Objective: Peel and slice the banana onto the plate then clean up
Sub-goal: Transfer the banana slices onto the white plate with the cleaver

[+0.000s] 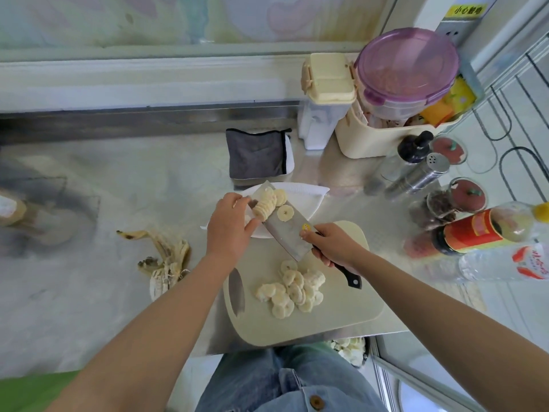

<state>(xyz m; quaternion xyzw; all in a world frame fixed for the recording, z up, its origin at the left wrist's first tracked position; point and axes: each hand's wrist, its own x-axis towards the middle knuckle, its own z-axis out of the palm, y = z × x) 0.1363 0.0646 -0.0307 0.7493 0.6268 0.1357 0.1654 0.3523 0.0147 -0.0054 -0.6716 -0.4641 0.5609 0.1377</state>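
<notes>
The banana was already peeled and sliced: its peel (162, 257) lay discarded on the table (89, 292) to my left, and most of the banana slices (292, 288) still sat in a heap on the cutting board (341, 307). I judged myself midway through the transfer, with one batch of slices (267, 203) riding the flat of the cleaver (282, 230) over the white plate (309, 194), and none that I could see lying on the plate itself. The heap on the board, the peel and the wiping down were still to do. My right hand (332, 245) had its grip closed round the cleaver's black handle, holding the blade tilted out across the plate's near edge. My left hand (231, 224) reached over the plate, fingers (248, 224) curled against the blade's edge beside the slices, its grip holding nothing, apparently ready to push them off. A folded grey cloth (257, 157) waited beyond the plate.
</notes>
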